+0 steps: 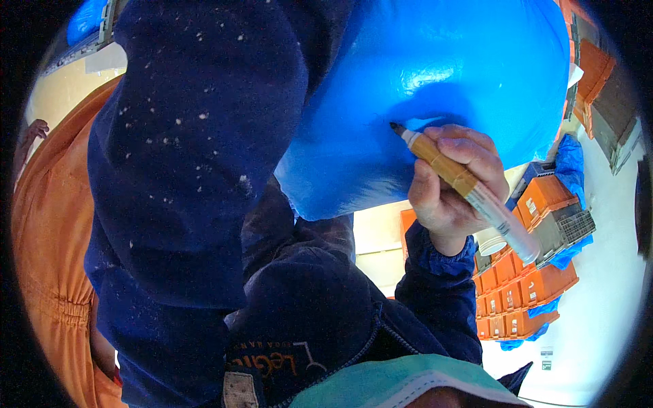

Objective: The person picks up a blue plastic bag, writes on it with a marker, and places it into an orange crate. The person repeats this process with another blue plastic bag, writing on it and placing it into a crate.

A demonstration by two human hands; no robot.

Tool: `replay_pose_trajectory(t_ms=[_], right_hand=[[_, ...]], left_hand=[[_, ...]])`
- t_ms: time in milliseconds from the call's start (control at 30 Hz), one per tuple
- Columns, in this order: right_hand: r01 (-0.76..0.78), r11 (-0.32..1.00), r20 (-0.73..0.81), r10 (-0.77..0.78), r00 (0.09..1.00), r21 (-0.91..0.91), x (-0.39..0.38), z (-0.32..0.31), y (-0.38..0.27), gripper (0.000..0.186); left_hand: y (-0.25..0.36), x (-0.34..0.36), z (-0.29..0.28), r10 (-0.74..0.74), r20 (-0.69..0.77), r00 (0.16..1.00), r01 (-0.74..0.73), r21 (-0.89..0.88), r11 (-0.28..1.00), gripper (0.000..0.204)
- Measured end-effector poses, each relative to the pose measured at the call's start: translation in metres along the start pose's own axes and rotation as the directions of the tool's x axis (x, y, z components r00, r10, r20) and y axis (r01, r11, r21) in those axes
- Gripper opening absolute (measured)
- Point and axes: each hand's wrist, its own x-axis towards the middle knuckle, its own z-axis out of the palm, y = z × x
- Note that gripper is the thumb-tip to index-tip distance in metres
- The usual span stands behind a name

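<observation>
My right hand (459, 183) grips an orange-and-clear marker (451, 178) with a dark, uncapped tip. The tip points up-left at a large, glossy blue plastic bag (476, 61), at or very close to its surface; I cannot tell whether it touches. A short pale streak and a shadow lie beside it. My left arm, in a dark blue sleeve (183, 149) flecked with white, reaches up past the bag's left side. My left hand is out of sight.
Stacked orange crates (544, 285), grey crates (615, 126) and blue plastic (571, 163) line the right side. An orange garment (51, 231) is close at left, with another person's hand (34, 132) at the far-left edge. More blue plastic (83, 20) shows top left.
</observation>
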Motion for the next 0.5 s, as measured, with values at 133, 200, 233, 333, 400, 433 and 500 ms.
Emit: replay_pose_trajectory(t_ms=[133, 200, 233, 333, 400, 433, 500], right_hand=[[0.07, 0.996, 0.085, -0.064, 0.994, -0.062, 0.0035, 0.0023, -0.0037, 0.026], [0.081, 0.992, 0.077, -0.074, 0.994, -0.093, 0.0049, 0.0062, -0.0052, 0.026], [0.068, 0.994, 0.078, -0.062, 0.995, -0.09, 0.0055, 0.0056, -0.0057, 0.026], [0.025, 0.997, 0.052, -0.021, 0.998, -0.068, 0.0063, 0.0036, -0.0069, 0.026], [-0.012, 0.999, -0.007, 0.012, 1.0, -0.037, 0.0044, 0.0026, -0.0045, 0.026], [0.004, 0.998, 0.004, -0.004, 1.0, -0.058, 0.0044, 0.0026, -0.0042, 0.027], [0.039, 0.994, 0.026, -0.037, 0.999, -0.099, 0.0052, 0.0026, -0.0038, 0.028]], left_hand=[[-0.002, 0.0, 0.0013, 0.011, -0.013, 1.0, -0.011, -0.002, 1.0, 0.04], [-0.0061, 0.0019, 0.0, 0.049, -0.006, 0.999, -0.049, -0.012, 0.999, 0.04], [-0.0061, 0.0023, -0.0003, 0.068, 0.0, 0.998, -0.068, -0.014, 0.998, 0.04], [-0.0044, 0.0017, -0.0008, 0.052, 0.006, 0.999, -0.052, -0.041, 0.998, 0.04], [0.0, 0.0014, -0.0019, 0.018, 0.018, 1.0, -0.017, -0.026, 1.0, 0.04], [0.0014, 0.0012, -0.0023, 0.0, 0.023, 1.0, 0.001, -0.021, 1.0, 0.04], [-0.0007, 0.0013, -0.0034, 0.022, 0.025, 0.999, -0.022, -0.027, 0.999, 0.04]])
